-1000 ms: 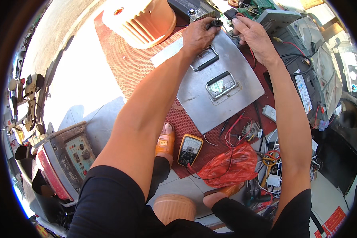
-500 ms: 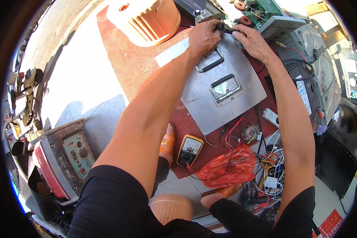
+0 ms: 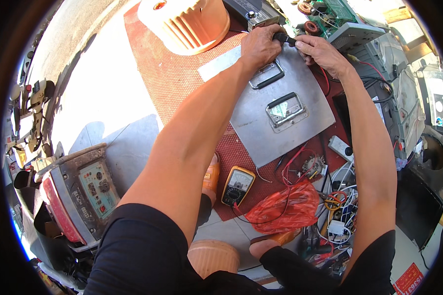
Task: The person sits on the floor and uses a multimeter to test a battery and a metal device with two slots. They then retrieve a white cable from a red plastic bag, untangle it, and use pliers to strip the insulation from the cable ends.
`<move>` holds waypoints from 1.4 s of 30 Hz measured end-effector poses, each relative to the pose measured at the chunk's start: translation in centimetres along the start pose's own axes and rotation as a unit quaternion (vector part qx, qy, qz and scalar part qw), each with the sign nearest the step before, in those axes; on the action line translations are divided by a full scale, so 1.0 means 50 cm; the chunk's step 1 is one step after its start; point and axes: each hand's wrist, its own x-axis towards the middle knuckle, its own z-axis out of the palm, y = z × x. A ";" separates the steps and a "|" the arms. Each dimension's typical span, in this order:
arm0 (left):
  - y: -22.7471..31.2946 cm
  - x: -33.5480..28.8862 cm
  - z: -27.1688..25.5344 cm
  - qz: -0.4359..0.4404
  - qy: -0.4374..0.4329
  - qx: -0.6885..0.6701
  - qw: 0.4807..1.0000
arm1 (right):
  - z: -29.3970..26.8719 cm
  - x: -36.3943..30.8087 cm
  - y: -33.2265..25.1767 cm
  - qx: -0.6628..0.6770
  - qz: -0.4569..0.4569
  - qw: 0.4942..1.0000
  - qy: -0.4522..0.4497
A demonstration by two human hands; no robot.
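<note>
Both my hands meet above the far edge of a grey metal case (image 3: 246, 118) with two folding handles. My left hand (image 3: 261, 48) is closed around one end of a short black plug-like piece (image 3: 283, 38), whose exact kind I cannot make out. At its other end, my right hand (image 3: 322, 53) pinches with thumb and fingers. The nearer case handle (image 3: 281, 95) has a black grip and a pale green label under it; the farther handle (image 3: 272, 79) lies just below my left wrist.
Nearby are an orange ribbed tub (image 3: 192, 29), a yellow analog multimeter (image 3: 238, 186), a red plastic bag (image 3: 285, 209) and tangled cables (image 3: 337, 211). A machine with a control panel (image 3: 96, 189) stands left. Exposed circuit boards (image 3: 337, 14) and grey housings (image 3: 379, 54) crowd the far right.
My right hand has drawn its fingers in toward the black piece's end, and more of that piece shows between my hands. The whole view has shifted slightly.
</note>
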 end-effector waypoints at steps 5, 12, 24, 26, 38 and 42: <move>0.008 -0.001 -0.004 -0.023 -0.010 -0.011 1.000 | 0.002 0.017 0.001 -0.092 -0.089 0.989 0.073; 0.007 -0.002 -0.003 -0.015 -0.005 -0.032 0.999 | 0.062 0.027 -0.004 -0.017 -0.124 0.972 0.196; -0.024 0.010 0.016 0.002 0.069 -0.040 0.997 | 0.127 0.125 -0.090 -0.305 -0.017 0.914 0.267; -0.027 0.012 0.018 -0.017 0.058 -0.051 0.997 | 0.122 0.124 -0.088 -0.265 -0.002 0.926 0.270; -0.029 0.016 0.013 -0.026 0.061 -0.057 0.996 | 0.147 0.138 -0.084 -0.255 -0.029 0.906 0.338; -0.058 0.022 0.019 0.004 0.065 -0.094 0.993 | 0.159 0.154 -0.087 -0.244 -0.027 0.901 0.358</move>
